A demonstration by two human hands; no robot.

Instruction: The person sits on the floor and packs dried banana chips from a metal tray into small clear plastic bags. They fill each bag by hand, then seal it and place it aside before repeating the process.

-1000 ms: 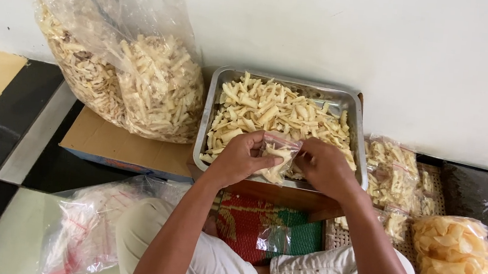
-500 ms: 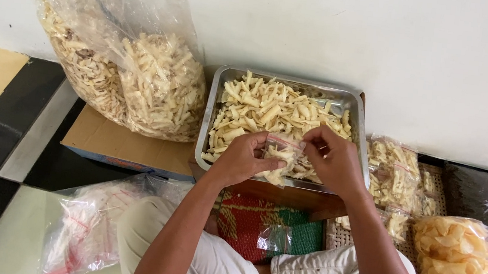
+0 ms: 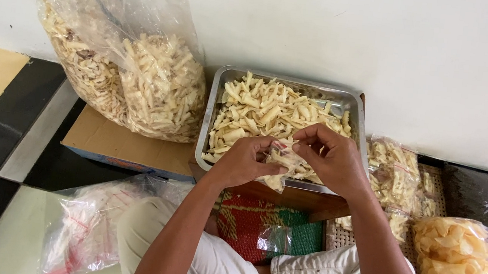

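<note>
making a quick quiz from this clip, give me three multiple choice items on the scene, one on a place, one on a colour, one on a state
1. Where does the big clear bag of pale sticks stand?
A. left of the metal tray
B. inside the tray
C. on the person's lap

2. What colour is the woven mat between the knees?
A. blue and white
B. red and green
C. all black

3. How is the small clear packet held?
A. lying loose on the floor
B. by the right hand alone
C. between both hands

Answers: 1 A, it rests on cardboard beside the metal tray. 2 B, red and green bands show. 3 C, the left hand and right hand both pinch it over the tray.
</note>
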